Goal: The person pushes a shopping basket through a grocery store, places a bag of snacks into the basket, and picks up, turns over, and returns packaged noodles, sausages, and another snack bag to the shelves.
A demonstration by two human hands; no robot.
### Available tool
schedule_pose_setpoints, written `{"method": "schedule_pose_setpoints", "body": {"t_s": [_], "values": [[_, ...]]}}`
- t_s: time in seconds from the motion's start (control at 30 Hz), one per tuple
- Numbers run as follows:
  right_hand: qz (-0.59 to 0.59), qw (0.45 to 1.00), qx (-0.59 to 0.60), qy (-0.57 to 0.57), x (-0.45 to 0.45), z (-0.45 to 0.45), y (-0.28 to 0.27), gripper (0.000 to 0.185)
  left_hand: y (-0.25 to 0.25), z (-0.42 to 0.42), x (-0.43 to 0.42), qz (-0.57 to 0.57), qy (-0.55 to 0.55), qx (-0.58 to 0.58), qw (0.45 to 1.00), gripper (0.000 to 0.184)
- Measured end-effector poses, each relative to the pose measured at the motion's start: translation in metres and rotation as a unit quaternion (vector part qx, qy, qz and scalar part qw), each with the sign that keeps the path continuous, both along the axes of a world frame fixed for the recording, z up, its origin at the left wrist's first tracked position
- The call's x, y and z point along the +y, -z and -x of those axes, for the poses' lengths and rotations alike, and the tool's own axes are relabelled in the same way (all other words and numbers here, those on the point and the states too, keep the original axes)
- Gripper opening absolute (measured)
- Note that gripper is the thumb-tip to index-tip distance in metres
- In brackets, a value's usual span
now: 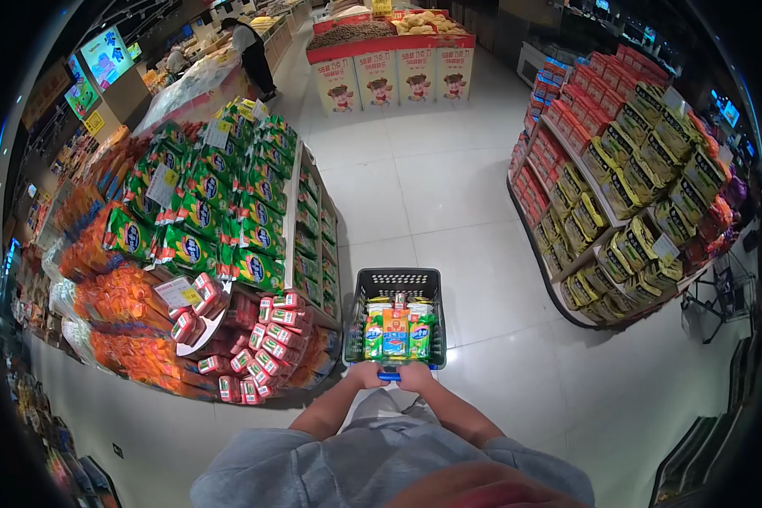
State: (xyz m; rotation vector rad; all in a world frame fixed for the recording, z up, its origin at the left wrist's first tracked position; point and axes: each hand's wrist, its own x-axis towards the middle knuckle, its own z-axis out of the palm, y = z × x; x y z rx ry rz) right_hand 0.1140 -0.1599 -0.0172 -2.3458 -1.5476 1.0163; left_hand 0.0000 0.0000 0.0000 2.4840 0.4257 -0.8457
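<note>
Here, the left hand (366,374) and the right hand (415,377) are both closed around the blue handle (389,376) at the near side of a black basket (437,320) — one on each end of it. Inside the basket, an orange-and-blue packet (395,332) lies between green packets (420,337) on either side. A shelf of green bags (199,216) stands left of the basket — yellow-green packs (635,182) fill shelves well apart on the right.

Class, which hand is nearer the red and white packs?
Left. The left hand holds the end of the blue handle toward the packs; the right hand holds the end away from them.
</note>
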Motion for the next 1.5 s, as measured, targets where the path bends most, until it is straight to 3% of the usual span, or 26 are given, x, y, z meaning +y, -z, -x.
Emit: {"method": "schedule_pose_setpoints", "body": {"t_s": [0.07, 0.1, 0.17, 0.3, 0.47, 0.77, 0.87, 1.1, 1.27, 1.43, 1.5], "values": [[-0.036, 0.999, -0.01, 0.007, 0.023, 0.004, -0.009, 0.039, -0.006, 0.006, 0.021, -0.038, -0.023, -0.005, 0.999, 0.049], [0.026, 0.999, -0.01, 0.015, -0.042, -0.026, -0.01, 0.039, 0.029, -0.019, -0.041, 0.037, -0.01, -0.024, 0.999, 0.048], [0.01, 0.999, 0.011, 0.031, -0.014, -0.039, -0.014, 0.039, -0.006, -0.037, -0.014, 0.027, 0.002, -0.003, 1.0, 0.046], [0.001, 1.0, -0.011, -0.012, 0.01, -0.06, -0.008, 0.041, 0.003, -0.055, 0.018, 0.072, 0.009, 0.025, 0.997, 0.046], [-0.15, 0.984, -0.093, -0.031, 0.006, -0.066, 0.013, 0.035, -0.012, -0.074, 0.024, 0.08, -0.005, 0.044, 0.996, 0.047], [-0.096, 0.992, -0.068, -0.045, 0.052, -0.131, 0.009, 0.037, 0.006, -0.117, 0.064, 0.132, -0.038, 0.024, 0.99, 0.041], [-0.05, 0.996, -0.07, -0.032, 0.074, -0.149, 0.0, 0.035, -0.024, -0.138, 0.082, 0.126, -0.068, 0.013, 0.99, 0.041], [-0.065, 0.989, -0.123, -0.041, 0.125, -0.208, 0.004, 0.035, -0.001, -0.188, 0.124, 0.122, -0.072, -0.05, 0.989, 0.037], [-0.076, 0.987, -0.135, -0.047, 0.167, -0.247, 0.004, 0.035, -0.027, -0.225, 0.166, 0.136, -0.118, -0.049, 0.982, 0.039], [-0.072, 0.985, -0.148, -0.048, 0.207, -0.284, 0.002, 0.035, -0.023, -0.265, 0.204, 0.139, -0.126, -0.02, 0.982, 0.039], [-0.086, 0.984, -0.146, -0.049, 0.222, -0.298, 0.006, 0.036, -0.008, -0.273, 0.214, 0.129, -0.135, -0.064, 0.98, 0.038]]}}
